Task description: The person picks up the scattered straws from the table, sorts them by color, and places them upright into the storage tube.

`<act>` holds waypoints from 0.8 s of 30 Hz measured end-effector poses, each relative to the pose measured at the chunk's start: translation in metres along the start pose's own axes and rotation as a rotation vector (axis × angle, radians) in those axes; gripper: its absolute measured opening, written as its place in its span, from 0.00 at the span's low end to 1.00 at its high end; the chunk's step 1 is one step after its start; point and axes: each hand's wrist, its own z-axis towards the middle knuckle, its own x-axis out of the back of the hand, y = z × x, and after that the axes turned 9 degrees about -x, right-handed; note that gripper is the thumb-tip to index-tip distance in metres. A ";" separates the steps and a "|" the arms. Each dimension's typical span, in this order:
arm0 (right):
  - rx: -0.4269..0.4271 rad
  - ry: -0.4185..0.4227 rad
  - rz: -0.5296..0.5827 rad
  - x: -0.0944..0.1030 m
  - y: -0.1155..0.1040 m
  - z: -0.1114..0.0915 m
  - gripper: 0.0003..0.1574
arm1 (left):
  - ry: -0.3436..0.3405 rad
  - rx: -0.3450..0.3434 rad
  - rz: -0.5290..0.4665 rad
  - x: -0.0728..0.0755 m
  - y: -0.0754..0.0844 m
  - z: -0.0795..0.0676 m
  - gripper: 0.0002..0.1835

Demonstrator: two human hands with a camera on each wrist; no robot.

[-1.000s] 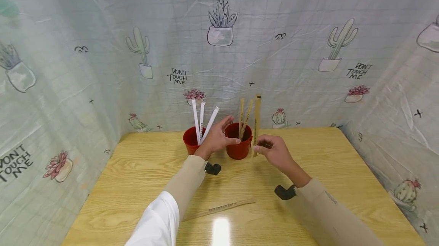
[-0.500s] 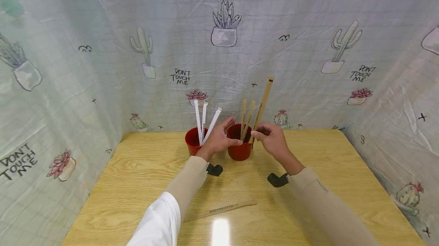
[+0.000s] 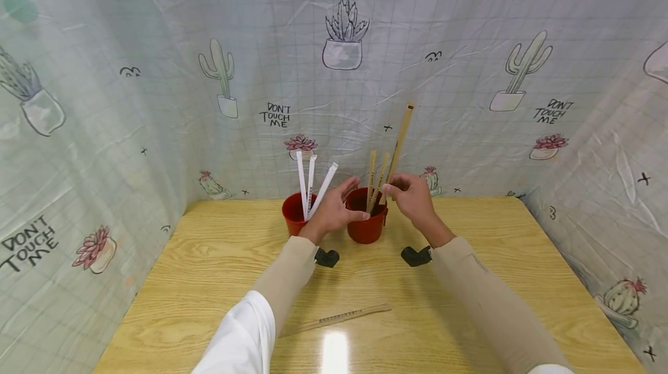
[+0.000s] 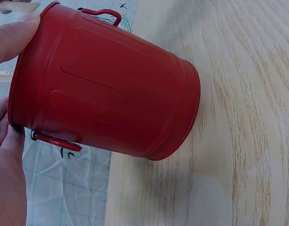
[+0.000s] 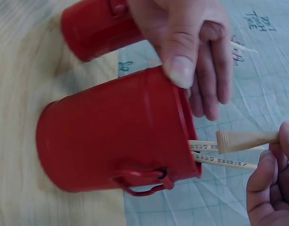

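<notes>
My left hand (image 3: 334, 209) steadies the right-hand red bucket (image 3: 365, 229), its thumb on the front rim and its fingers extended at the side. Two thin brown printed paper sticks (image 3: 371, 180) lean inside that bucket. Over its right rim my right hand (image 3: 414, 197) pinches a longer, tilted brown paper stick packet (image 3: 400, 139). In the right wrist view the packet's crimped lower end (image 5: 224, 141) hangs just outside the bucket mouth, overlapping the two sticks. To the left, three white paper sticks (image 3: 311, 180) stand in another red bucket (image 3: 293, 220), partly hidden by my left hand.
Another brown paper stick (image 3: 339, 317) lies flat on the wooden table (image 3: 219, 281), between my forearms. Behind the buckets hangs a printed curtain (image 3: 261, 43), close to the table's back edge. A black wrist mount juts out beneath each wrist.
My right hand has moved up and left, from beside the bucket to above its rim. The packet has risen and now leans right. My left hand keeps its place on the bucket.
</notes>
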 end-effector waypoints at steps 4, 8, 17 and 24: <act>-0.076 0.027 -0.021 -0.001 -0.004 0.008 0.10 | 0.000 -0.006 -0.002 0.001 0.000 0.000 0.54; -0.118 0.041 -0.039 -0.003 -0.009 0.010 0.11 | 0.002 -0.006 -0.001 0.001 0.000 0.000 0.53; -0.158 0.050 -0.097 -0.011 -0.005 0.008 0.09 | -0.001 0.003 0.017 0.001 0.001 0.000 0.53; -0.185 0.059 -0.068 -0.018 0.007 0.007 0.10 | -0.005 0.004 0.010 0.000 0.001 0.000 0.53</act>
